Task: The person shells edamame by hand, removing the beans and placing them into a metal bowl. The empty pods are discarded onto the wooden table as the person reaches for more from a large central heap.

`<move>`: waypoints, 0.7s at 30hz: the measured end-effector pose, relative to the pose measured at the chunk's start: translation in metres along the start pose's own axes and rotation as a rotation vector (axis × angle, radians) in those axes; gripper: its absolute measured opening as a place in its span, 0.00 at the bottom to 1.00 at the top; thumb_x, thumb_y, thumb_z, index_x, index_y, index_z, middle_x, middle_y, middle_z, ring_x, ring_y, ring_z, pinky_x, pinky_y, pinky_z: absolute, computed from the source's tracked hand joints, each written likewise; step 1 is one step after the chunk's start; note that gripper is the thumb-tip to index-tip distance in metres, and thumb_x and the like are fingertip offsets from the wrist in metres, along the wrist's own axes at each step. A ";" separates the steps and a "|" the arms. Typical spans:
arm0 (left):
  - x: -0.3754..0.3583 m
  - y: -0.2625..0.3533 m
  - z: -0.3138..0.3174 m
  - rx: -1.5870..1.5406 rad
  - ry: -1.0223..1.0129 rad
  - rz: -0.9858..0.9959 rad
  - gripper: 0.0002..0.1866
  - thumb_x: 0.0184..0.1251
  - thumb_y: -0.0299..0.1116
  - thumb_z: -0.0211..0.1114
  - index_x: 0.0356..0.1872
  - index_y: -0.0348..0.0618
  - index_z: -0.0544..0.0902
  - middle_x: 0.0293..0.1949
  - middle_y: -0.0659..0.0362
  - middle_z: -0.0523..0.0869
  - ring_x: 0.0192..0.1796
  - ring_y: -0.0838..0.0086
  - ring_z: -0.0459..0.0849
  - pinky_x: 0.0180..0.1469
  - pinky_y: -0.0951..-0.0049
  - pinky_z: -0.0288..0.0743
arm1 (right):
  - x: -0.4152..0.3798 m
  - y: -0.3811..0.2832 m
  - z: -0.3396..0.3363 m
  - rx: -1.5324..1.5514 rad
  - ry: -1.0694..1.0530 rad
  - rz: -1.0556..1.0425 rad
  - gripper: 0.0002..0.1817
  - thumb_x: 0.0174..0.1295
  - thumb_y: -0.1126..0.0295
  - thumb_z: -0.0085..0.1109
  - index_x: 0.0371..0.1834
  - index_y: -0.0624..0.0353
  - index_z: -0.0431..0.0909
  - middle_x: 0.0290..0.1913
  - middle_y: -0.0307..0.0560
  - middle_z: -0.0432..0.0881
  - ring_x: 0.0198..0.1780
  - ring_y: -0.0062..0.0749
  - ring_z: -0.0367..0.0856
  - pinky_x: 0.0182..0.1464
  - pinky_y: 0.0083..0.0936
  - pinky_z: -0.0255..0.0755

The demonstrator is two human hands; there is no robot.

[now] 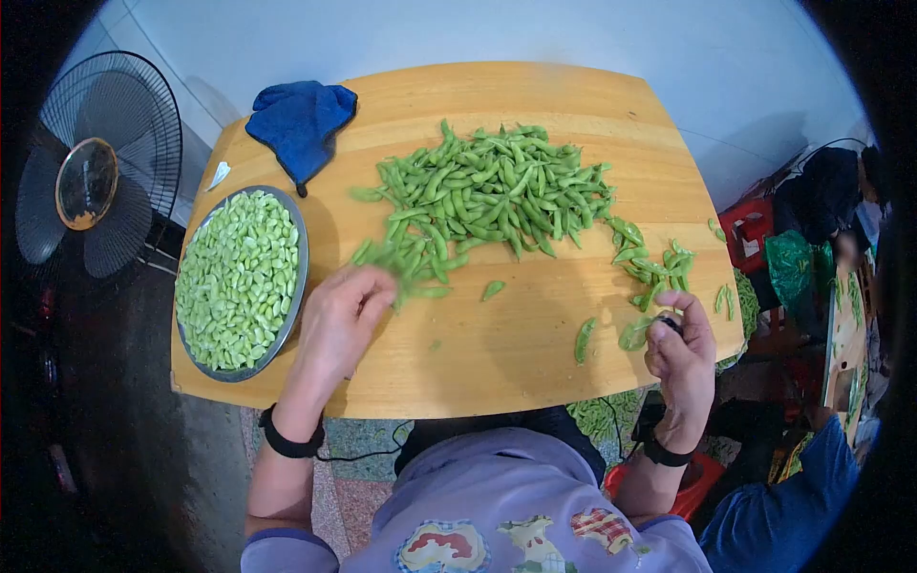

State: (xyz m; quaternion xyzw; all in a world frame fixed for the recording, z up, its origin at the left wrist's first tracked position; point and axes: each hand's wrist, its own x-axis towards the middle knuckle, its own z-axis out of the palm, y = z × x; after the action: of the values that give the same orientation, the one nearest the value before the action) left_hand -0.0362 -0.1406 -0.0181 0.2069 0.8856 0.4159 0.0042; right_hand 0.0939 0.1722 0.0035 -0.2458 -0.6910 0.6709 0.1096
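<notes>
My left hand [349,306] is at the near left edge of the edamame pod heap [497,186], its fingers bent together around blurred pods [396,267]. My right hand [686,344] is over the table's right side, fingers curled, with a small black piece [671,325] at the thumb. A smeared, pale edamame pod [634,333] shows right at its fingertips. Just beyond that hand lie several loose pods [659,267]. On the left, a grey round tray [301,277] is full of shelled green beans [239,277].
The wooden table [516,353] holds a blue cloth [304,124] at its back left. Beside it stands a fan [95,172] on the floor. Single pods [585,341] lie near the front. At right, a person in a blue sleeve [802,487] sits close by, near a green plastic bag [788,263].
</notes>
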 end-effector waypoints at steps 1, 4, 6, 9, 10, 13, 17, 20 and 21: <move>0.004 -0.001 -0.003 0.339 -0.019 0.138 0.06 0.51 0.24 0.61 0.32 0.42 0.77 0.27 0.57 0.78 0.31 0.68 0.76 0.34 0.73 0.70 | 0.004 0.005 -0.003 0.180 -0.049 -0.037 0.16 0.54 0.80 0.50 0.48 0.59 0.67 0.22 0.36 0.69 0.17 0.13 0.60 0.18 0.10 0.51; 0.010 -0.007 0.001 0.544 -0.105 0.240 0.06 0.47 0.24 0.60 0.29 0.41 0.77 0.25 0.54 0.75 0.33 0.61 0.77 0.33 0.67 0.73 | 0.006 0.014 -0.004 0.359 -0.125 -0.060 0.10 0.55 0.80 0.50 0.40 0.59 0.67 0.20 0.34 0.66 0.15 0.12 0.56 0.15 0.10 0.48; 0.014 -0.008 0.002 0.637 -0.152 0.292 0.06 0.46 0.24 0.59 0.28 0.40 0.76 0.23 0.54 0.74 0.33 0.60 0.77 0.33 0.65 0.73 | 0.007 0.017 -0.005 0.365 -0.168 0.001 0.08 0.56 0.79 0.50 0.39 0.63 0.68 0.19 0.34 0.65 0.14 0.12 0.54 0.14 0.10 0.47; 0.017 -0.005 -0.001 0.735 -0.229 0.348 0.06 0.44 0.24 0.57 0.27 0.40 0.75 0.25 0.53 0.74 0.35 0.60 0.77 0.34 0.65 0.74 | 0.005 0.009 -0.008 0.381 -0.142 0.112 0.08 0.56 0.79 0.50 0.40 0.67 0.71 0.19 0.35 0.66 0.13 0.12 0.54 0.14 0.10 0.46; 0.018 -0.006 -0.002 0.728 -0.228 0.369 0.07 0.44 0.24 0.59 0.28 0.40 0.75 0.25 0.53 0.74 0.34 0.59 0.76 0.32 0.63 0.73 | 0.006 0.011 -0.009 0.382 -0.135 0.110 0.08 0.56 0.79 0.50 0.40 0.67 0.71 0.19 0.35 0.66 0.13 0.12 0.54 0.14 0.10 0.46; 0.020 -0.010 -0.001 0.702 -0.150 0.361 0.08 0.43 0.22 0.60 0.28 0.41 0.74 0.24 0.53 0.74 0.31 0.62 0.76 0.31 0.64 0.72 | 0.008 0.020 -0.013 0.367 -0.059 0.041 0.08 0.56 0.78 0.51 0.38 0.68 0.74 0.18 0.36 0.67 0.13 0.12 0.55 0.14 0.10 0.46; 0.020 0.001 0.000 0.221 -0.038 -0.002 0.08 0.45 0.19 0.55 0.29 0.40 0.71 0.26 0.58 0.73 0.32 0.73 0.74 0.32 0.74 0.69 | 0.008 0.011 -0.011 0.327 -0.139 0.060 0.09 0.55 0.77 0.53 0.40 0.68 0.76 0.17 0.31 0.66 0.14 0.10 0.54 0.15 0.09 0.47; 0.024 0.005 0.005 -0.353 -0.054 -0.128 0.05 0.53 0.20 0.56 0.28 0.42 0.71 0.28 0.66 0.74 0.30 0.84 0.69 0.32 0.84 0.63 | 0.012 0.017 -0.014 0.430 -0.227 0.119 0.08 0.57 0.76 0.52 0.39 0.67 0.75 0.17 0.31 0.66 0.14 0.10 0.55 0.14 0.09 0.47; 0.026 0.014 0.007 -0.372 -0.069 -0.119 0.05 0.53 0.20 0.56 0.28 0.42 0.71 0.28 0.66 0.74 0.30 0.84 0.69 0.32 0.84 0.63 | 0.012 0.019 -0.012 0.467 -0.240 0.114 0.08 0.58 0.76 0.52 0.39 0.67 0.74 0.18 0.32 0.66 0.14 0.10 0.55 0.14 0.09 0.47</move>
State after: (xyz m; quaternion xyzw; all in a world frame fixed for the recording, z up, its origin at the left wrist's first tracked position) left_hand -0.0540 -0.1175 -0.0079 0.1641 0.8034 0.5640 0.0972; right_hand 0.0927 0.1881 -0.0160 -0.1711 -0.5105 0.8416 0.0427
